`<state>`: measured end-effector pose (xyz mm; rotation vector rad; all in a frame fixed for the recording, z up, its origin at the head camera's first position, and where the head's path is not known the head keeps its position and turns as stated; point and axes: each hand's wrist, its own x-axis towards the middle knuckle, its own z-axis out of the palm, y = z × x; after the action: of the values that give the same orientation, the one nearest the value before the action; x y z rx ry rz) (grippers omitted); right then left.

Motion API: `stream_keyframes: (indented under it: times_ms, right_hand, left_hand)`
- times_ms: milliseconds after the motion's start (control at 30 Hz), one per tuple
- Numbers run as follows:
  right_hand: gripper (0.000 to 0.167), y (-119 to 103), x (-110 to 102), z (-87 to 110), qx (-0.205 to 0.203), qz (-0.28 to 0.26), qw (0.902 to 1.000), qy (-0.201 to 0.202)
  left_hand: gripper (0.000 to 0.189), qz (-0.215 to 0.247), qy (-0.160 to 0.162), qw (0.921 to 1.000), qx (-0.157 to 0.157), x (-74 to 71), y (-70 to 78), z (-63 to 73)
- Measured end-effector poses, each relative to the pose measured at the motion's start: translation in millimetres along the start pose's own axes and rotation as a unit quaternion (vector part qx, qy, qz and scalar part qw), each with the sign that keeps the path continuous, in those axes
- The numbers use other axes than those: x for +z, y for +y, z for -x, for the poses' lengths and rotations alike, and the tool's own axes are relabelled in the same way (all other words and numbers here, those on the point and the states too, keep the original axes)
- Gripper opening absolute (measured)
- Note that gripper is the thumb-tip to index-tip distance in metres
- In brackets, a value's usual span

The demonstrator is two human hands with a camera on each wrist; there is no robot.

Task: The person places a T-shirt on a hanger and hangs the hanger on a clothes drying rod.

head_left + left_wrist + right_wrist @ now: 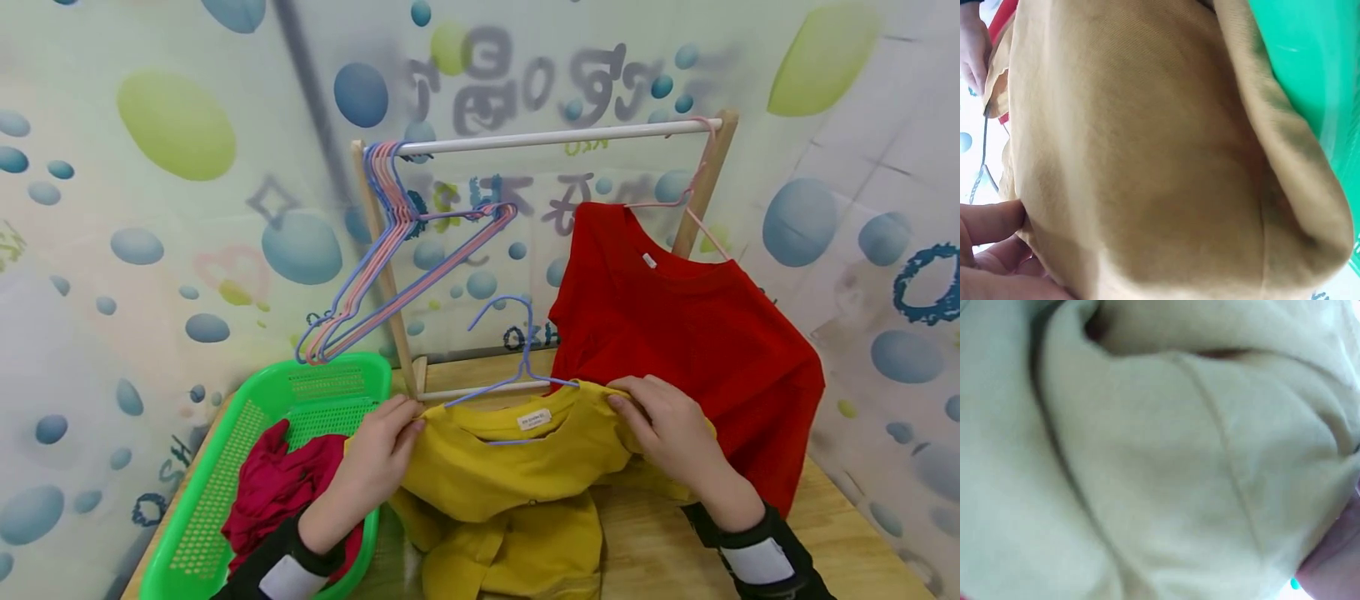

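Note:
A yellow shirt [510,475] with a white neck label hangs between my two hands above the table. Inside its neckline sits a blue hanger [525,358], its hook standing up out of the collar. My left hand [382,450] pinches the shirt's left shoulder; in the left wrist view, thumb and fingers [997,222] hold the cloth edge. At the opposite shoulder, my right hand [671,425] pinches the fabric between thumb and fingers. The right wrist view is mostly filled by blurred cloth [1166,462], with part of the hand at its right edge.
A rack with a white rail [562,136] stands behind. Several pink and blue hangers [390,225] hang at its left end. A red shirt [675,325] hangs from a pink hanger [693,187] on the right. At left, a green basket [195,492] holds crimson cloth [281,483].

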<state>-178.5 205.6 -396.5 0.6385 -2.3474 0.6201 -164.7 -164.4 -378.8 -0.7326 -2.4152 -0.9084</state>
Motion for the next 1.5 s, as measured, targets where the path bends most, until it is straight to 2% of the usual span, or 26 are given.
stream_keyframes:
  times_ms: [233, 367, 467, 533, 633, 767, 900, 1000, 1167, 1333, 1500]
  right_hand:
    - [0.011, 20, -8, 11.4, 0.046, 0.017, 0.9988, 0.005]
    - [0.019, 34, -12, 22.4, 0.103, 0.021, 0.9945, -0.001]
    - [0.023, 42, -14, 31.8, 0.138, 0.009, 0.9904, 0.009]
    - [0.017, 45, -15, 37.1, 0.142, -0.002, 0.9890, 0.040]
    - [0.009, 49, -16, 40.5, 0.124, -0.010, 0.9865, 0.106]
    - [0.014, 53, -22, 38.2, 0.100, 0.006, 0.9774, 0.186]
    - [0.024, 54, -29, 37.8, 0.108, 0.014, 0.9673, 0.229]
    - [0.024, 54, -31, 40.5, 0.116, 0.015, 0.9650, 0.234]
    - [0.022, 57, -30, 48.3, 0.126, 0.029, 0.9697, 0.207]
    - [0.024, 60, -29, 55.3, 0.126, 0.046, 0.9743, 0.181]
    - [0.013, 47, -35, 49.0, 0.125, 0.070, 0.9699, 0.197]
  left_hand:
    - [0.013, 0.009, -0.021, 0.9979, -0.061, -6.7, -3.1, 0.7]
    - [0.014, 0.004, -0.022, 0.9962, -0.084, -10.0, -6.9, 1.1]
    - [0.014, 0.003, -0.016, 0.9954, -0.095, -12.3, -9.1, 1.7]
    - [0.014, 0.003, -0.014, 0.9949, -0.100, -13.5, -10.1, 2.0]
    - [0.014, 0.002, -0.013, 0.9949, -0.100, -14.5, -11.3, 1.8]
    - [0.014, 0.003, -0.017, 0.9949, -0.100, -15.2, -12.1, 0.6]
    - [0.015, 0.020, -0.024, 0.9936, -0.108, -17.0, -11.9, 0.6]
    - [0.016, 0.040, -0.026, 0.9920, -0.117, -18.4, -12.1, 0.9]
    - [0.018, 0.070, -0.019, 0.9899, -0.121, -20.3, -12.8, 1.5]
    - [0.018, 0.082, -0.016, 0.9898, -0.115, -21.4, -11.2, 1.4]
    - [0.018, 0.072, -0.011, 0.9921, -0.102, -21.9, -7.7, 0.5]
